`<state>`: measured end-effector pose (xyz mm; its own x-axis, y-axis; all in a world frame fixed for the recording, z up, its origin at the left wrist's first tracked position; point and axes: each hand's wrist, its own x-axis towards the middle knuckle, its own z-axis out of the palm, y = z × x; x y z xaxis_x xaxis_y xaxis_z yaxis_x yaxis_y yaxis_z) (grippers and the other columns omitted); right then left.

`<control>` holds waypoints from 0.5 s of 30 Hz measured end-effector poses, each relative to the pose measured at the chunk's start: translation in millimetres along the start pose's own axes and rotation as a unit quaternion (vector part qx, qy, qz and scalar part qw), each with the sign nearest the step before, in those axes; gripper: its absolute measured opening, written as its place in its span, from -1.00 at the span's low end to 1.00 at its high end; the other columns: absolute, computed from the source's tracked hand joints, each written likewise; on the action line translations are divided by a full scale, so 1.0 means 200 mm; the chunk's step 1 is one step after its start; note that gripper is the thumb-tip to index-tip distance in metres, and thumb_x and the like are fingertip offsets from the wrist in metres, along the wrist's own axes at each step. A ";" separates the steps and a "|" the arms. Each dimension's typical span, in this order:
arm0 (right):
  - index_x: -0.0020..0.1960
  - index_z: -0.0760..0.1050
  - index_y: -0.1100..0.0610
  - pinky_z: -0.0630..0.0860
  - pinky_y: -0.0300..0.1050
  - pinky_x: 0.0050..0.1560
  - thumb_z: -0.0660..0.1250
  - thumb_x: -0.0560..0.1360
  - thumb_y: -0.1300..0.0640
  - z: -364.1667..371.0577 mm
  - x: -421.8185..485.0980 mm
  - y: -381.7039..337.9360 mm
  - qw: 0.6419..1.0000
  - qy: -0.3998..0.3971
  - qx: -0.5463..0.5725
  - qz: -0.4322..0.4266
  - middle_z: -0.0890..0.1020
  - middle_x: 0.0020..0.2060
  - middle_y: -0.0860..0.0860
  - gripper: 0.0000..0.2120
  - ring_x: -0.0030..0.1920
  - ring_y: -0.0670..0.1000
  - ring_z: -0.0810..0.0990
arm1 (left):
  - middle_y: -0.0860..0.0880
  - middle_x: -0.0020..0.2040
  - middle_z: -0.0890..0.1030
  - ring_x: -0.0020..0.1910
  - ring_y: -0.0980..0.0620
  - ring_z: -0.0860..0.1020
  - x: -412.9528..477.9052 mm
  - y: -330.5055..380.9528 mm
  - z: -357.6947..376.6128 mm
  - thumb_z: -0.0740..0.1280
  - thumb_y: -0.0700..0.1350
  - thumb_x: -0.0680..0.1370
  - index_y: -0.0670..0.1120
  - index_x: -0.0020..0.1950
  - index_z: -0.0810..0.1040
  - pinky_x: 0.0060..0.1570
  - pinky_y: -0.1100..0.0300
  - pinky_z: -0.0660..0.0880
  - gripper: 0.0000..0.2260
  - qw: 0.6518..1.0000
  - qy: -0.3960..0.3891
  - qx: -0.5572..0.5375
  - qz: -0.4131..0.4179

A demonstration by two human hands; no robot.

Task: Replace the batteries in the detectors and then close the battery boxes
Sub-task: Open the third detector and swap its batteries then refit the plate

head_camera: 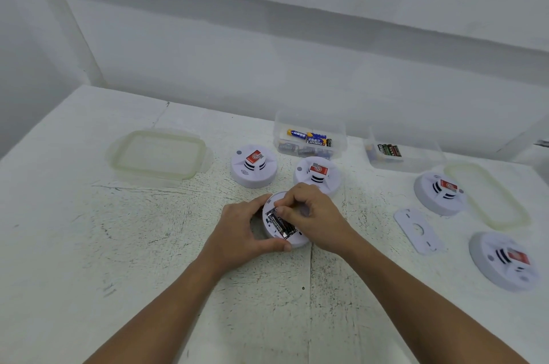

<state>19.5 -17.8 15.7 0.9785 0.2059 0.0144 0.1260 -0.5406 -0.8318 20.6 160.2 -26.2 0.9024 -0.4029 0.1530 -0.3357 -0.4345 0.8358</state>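
While my left hand [248,231] wraps around the rim of the round white plastic detector [283,219] lying face down on the worn white table [148,244], clamped on it so it cannot spin or slide, my right hand [309,215] works at the open battery bay. My right fingertips [280,210] are pinched together at the far end of the dark cylindrical batteries [280,225] seated side by side in the bay; whether I actually grip one or only press on it, I cannot tell from here.

I judge this the battery-swapping step, with the bay not yet closed. The flat white backplate [417,230] lies on the table to my right, well apart from the detector, likely parked there to keep the bay open to my fingers.

Two clear plastic tubs stand at the back edge: the nearer tub [310,133] holds blue and dark batteries, the right tub [404,152] holds a few dark ones, and their translucent lids [159,157] lie off so I can reach in.

Four other white detectors [254,166] sit dome up around my work.
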 end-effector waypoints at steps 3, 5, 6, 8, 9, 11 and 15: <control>-0.13 0.58 -0.07 0.48 -0.07 0.08 0.42 0.46 0.09 0.02 0.01 0.03 1.000 -0.003 -0.016 0.002 0.49 -0.13 -0.09 -0.94 0.02 -0.05 0.48 | 0.27 -0.05 0.64 -0.04 0.19 0.59 0.00 0.00 0.00 0.51 0.33 0.21 0.20 0.29 0.46 0.11 -0.06 0.47 -0.32 1.000 0.005 0.001 -0.001; -0.09 0.60 -0.02 0.49 -0.07 0.12 0.42 0.45 0.11 0.02 0.01 0.03 1.000 -0.005 -0.017 0.010 0.46 -0.09 -0.08 -0.94 0.05 -0.05 0.47 | 0.26 -0.05 0.64 -0.04 0.18 0.58 0.00 0.00 0.00 0.51 0.34 0.20 0.20 0.29 0.46 0.11 -0.05 0.47 -0.30 1.000 0.005 0.000 -0.007; -0.08 0.59 -0.03 0.49 -0.06 0.13 0.42 0.46 0.11 0.02 0.01 0.03 1.000 -0.008 -0.020 0.013 0.45 -0.07 -0.05 -0.93 0.06 -0.04 0.47 | 0.26 -0.05 0.64 -0.04 0.18 0.58 0.00 0.00 0.00 0.52 0.34 0.20 0.19 0.29 0.46 0.11 -0.05 0.47 -0.30 1.000 0.004 -0.002 -0.009; -0.08 0.54 -0.08 0.48 -0.09 0.08 0.41 0.46 0.11 0.01 0.01 0.02 0.999 -0.016 -0.037 0.016 0.44 -0.07 -0.03 -0.89 0.03 -0.06 0.45 | 0.25 -0.06 0.64 -0.05 0.17 0.58 0.00 0.00 0.00 0.52 0.33 0.20 0.18 0.28 0.47 0.11 -0.06 0.48 -0.31 1.000 0.003 -0.006 -0.011; -0.08 0.49 -0.11 0.45 -0.15 0.03 0.40 0.46 0.11 0.01 0.01 0.02 0.999 -0.017 -0.046 0.014 0.44 -0.09 -0.04 -0.85 -0.01 -0.09 0.44 | 0.25 -0.07 0.64 -0.06 0.18 0.59 0.00 0.00 0.00 0.53 0.32 0.20 0.18 0.27 0.48 0.10 -0.06 0.48 -0.32 1.000 0.003 -0.007 -0.012; -0.13 0.40 -0.12 0.37 -0.24 -0.09 0.41 0.44 0.12 0.01 0.01 0.01 0.998 -0.015 -0.059 0.012 0.46 -0.14 -0.07 -0.79 -0.09 -0.14 0.41 | 0.25 -0.08 0.64 -0.06 0.18 0.59 0.00 0.00 0.00 0.53 0.32 0.19 0.18 0.26 0.49 0.10 -0.06 0.48 -0.32 1.000 0.004 -0.008 -0.014; -0.27 0.33 -0.08 0.34 -0.21 -0.15 0.42 0.42 0.13 0.02 0.02 0.00 0.997 -0.009 -0.075 0.027 0.49 -0.18 -0.04 -0.73 -0.09 -0.06 0.42 | 0.25 -0.06 0.64 -0.05 0.18 0.59 0.00 -0.01 0.00 0.53 0.33 0.19 0.15 0.28 0.48 0.10 -0.05 0.48 -0.29 1.000 0.003 -0.003 -0.010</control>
<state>23.5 -14.7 13.5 0.9814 0.1878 -0.0396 0.0978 -0.6669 -0.7387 21.2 161.3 -27.6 0.9103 -0.3895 0.1400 -0.3164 -0.4368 0.8421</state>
